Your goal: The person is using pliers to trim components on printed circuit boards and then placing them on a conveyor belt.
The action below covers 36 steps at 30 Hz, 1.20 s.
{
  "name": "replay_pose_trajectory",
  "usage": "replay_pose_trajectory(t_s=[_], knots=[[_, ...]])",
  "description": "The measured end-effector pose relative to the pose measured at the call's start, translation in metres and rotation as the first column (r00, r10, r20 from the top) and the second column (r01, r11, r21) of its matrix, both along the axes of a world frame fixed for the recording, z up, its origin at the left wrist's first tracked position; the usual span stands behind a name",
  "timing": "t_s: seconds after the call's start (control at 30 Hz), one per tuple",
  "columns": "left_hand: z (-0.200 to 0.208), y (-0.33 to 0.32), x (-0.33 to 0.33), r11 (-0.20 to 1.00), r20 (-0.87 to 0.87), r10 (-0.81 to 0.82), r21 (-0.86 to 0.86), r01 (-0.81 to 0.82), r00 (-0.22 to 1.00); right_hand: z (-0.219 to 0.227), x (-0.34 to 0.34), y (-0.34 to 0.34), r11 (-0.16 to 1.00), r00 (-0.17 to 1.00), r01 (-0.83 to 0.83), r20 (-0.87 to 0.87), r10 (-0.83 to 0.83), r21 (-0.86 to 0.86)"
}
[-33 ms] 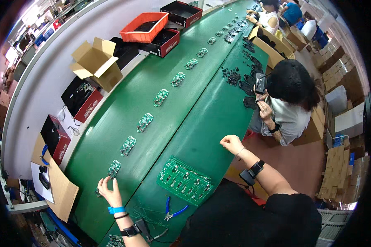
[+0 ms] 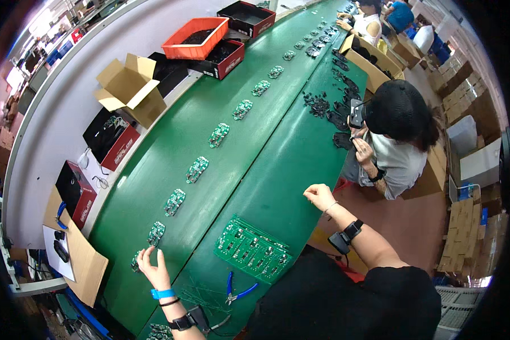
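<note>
My left hand (image 2: 155,271) is over the left part of the green belt, its thumb and fingers apart. Nothing shows between them. Just past its fingertips lies a small green circuit board (image 2: 156,233), and another board (image 2: 135,262) is partly hidden beside the fingers. My right hand (image 2: 321,197) hangs near the table's right edge with curled fingers; whatever is inside them is hidden. Between my arms sits a stack of green circuit board panels (image 2: 253,249). Blue-handled cutting pliers (image 2: 239,290) lie nearer to me, next to thin loose wire-like bits (image 2: 201,297).
More boards (image 2: 219,135) run in a row up the belt. On the right, a person in a black cap (image 2: 401,110) works beside black parts (image 2: 317,105). Open cardboard boxes (image 2: 131,90), red-and-black boxes (image 2: 112,139) and an orange bin (image 2: 195,38) line the left ledge.
My left thumb and fingers have parted slightly beside the nearest board, and more of the partly hidden board shows. My right hand is almost unmoved.
</note>
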<state>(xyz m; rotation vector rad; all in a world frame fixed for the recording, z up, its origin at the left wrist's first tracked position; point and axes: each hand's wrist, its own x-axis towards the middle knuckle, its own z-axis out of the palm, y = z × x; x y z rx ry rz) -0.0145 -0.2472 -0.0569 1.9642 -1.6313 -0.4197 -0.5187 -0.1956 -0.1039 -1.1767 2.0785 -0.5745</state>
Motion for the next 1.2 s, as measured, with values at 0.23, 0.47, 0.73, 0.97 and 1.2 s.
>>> replay_pose_trajectory(t_s=[0.23,0.47,0.73,0.97,1.2], knots=[[0.03,0.048,-0.052,0.974,-0.337,0.088,0.227,-0.01,0.937,-0.017,-0.09,-0.045,0.902,0.802,0.309,-0.427,-0.418,-0.302],[0.028,0.067,-0.061,0.972,-0.366,0.151,0.225,-0.07,0.918,-0.032,-0.147,-0.075,0.968,0.675,0.195,-0.695,-0.248,-0.156],[0.035,0.055,-0.075,0.97,-0.253,0.136,0.232,-0.077,0.958,-0.022,-0.093,-0.074,0.881,0.655,-0.405,-0.75,0.092,-0.246],[0.036,0.043,-0.09,0.974,-0.216,0.09,0.224,-0.04,0.972,0.001,-0.068,-0.191,0.669,0.586,-0.683,-0.767,0.262,-0.293],[0.041,0.057,-0.09,0.967,-0.064,0.159,0.211,-0.142,0.985,-0.027,-0.087,-0.3,0.713,0.564,-0.662,-0.78,0.269,-0.232]])
